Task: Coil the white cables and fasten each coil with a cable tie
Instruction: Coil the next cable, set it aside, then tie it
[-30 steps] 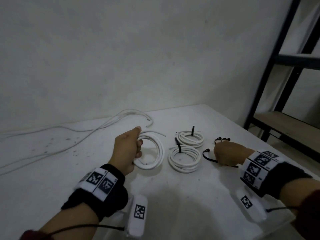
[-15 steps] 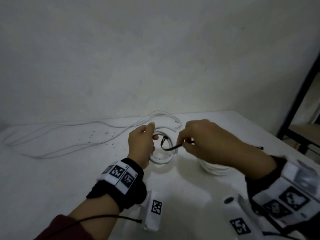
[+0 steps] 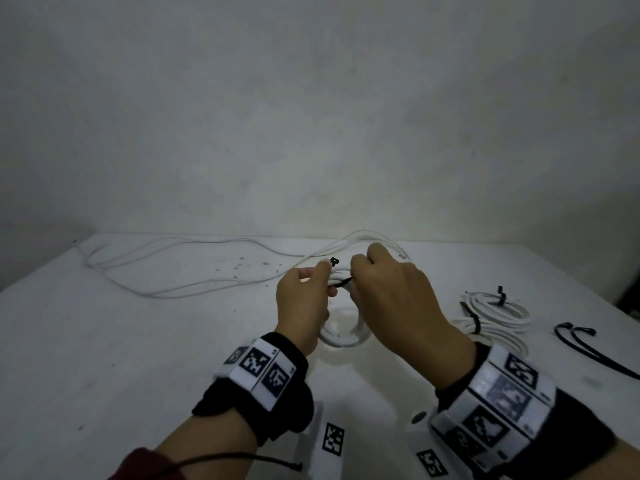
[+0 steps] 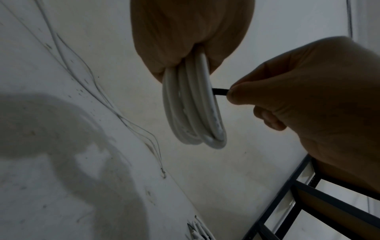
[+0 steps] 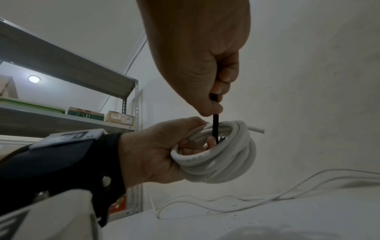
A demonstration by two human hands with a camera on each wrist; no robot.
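Gripping the white coil (image 3: 341, 336) upright above the table (image 3: 138, 358), the left hand (image 3: 303, 306) has fingers curled round its top. Right hand (image 3: 388, 299), now pressed close against the left, pinches the black cable tie (image 5: 215, 128), which passes through the coil's centre; half a second ago the tie hung short of the loop. Tie head (image 3: 334, 261) pokes up beside the left fingertips. Two tied coils (image 3: 498, 313) lie right of the right hand, now uncovered; loose cables (image 3: 194, 282) trail left of the left hand.

No text can be read; the shelf boxes' (image 5: 120, 119) print is blurred
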